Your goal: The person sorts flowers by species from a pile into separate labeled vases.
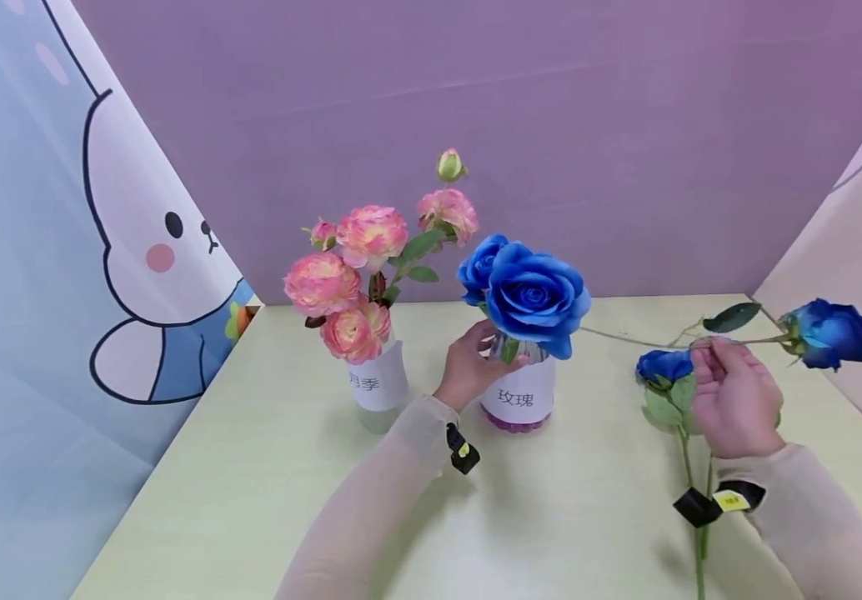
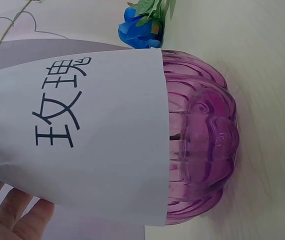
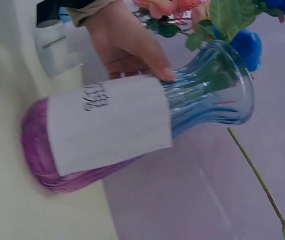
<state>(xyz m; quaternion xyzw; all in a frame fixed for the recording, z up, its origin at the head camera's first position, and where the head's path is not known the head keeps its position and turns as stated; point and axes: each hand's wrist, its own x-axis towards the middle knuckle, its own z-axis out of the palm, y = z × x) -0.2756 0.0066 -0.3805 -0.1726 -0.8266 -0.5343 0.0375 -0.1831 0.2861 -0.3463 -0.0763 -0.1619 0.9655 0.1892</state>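
Note:
My left hand [image 1: 472, 367] grips the neck of a glass vase [image 1: 517, 423] wrapped in a white paper label. The vase has a purple, ribbed base [image 2: 202, 135] and a flared, bluish clear mouth [image 3: 242, 95]. Large blue roses [image 1: 534, 292] stand in it, above the hand. Over on the right, my right hand [image 1: 739, 400] pinches the stem of a single blue rose [image 1: 829, 333]. That rose lies nearly level, its bloom to the right. Its bare stem [image 3: 257, 180] points left toward the vase, its end apart from the rim in the right wrist view.
More blue roses [image 1: 664, 367] with green stems lie on the table under my right hand. To the left stands another labelled vase [image 1: 382, 392] holding pink flowers [image 1: 322, 283]. A purple backdrop [image 1: 551, 125] rises behind the table, with printed cloth [image 1: 26, 333] at the left.

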